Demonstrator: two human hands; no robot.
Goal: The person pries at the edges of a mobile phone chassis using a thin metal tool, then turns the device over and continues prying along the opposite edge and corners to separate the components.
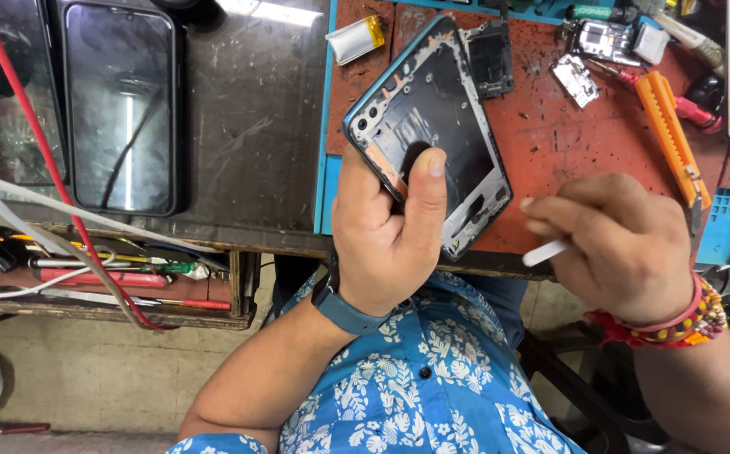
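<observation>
Left grip: your left hand (386, 231) is closed around the lower end of a stripped phone frame (428, 126), fingers curled behind it and the thumb pressed flat on its dark inner face. You hold the frame tilted, its open inside turned up toward you, its camera-hole corner pointing away from the grip and to the left. A blue-grey watch band (344, 309) sits on that wrist.

Right grip: your right hand (613, 244) is closed on a slim white tool (544, 252), whose blunt end sticks out of the fist toward the frame. The tool's end lies just beside the frame's near corner; whether it touches cannot be told. Beaded red and yellow bracelets (676, 324) circle this wrist.

Beyond both grips, a red work mat (542, 134) with a blue border lies on the bench (247, 126). On the mat past the left grip lie a small silver battery pouch (355, 38) and a dark inner cover plate (489, 57), the latter just beside the frame's far edge. Past the right grip lie an orange utility knife (672, 134), a small circuit board (575, 80) and a red-handled tool (685, 105).

Left of the left grip, well apart, a black phone (121, 105) lies screen-up on the dark bench. Below it, an open tray (113, 286) holds screwdrivers and cables.
</observation>
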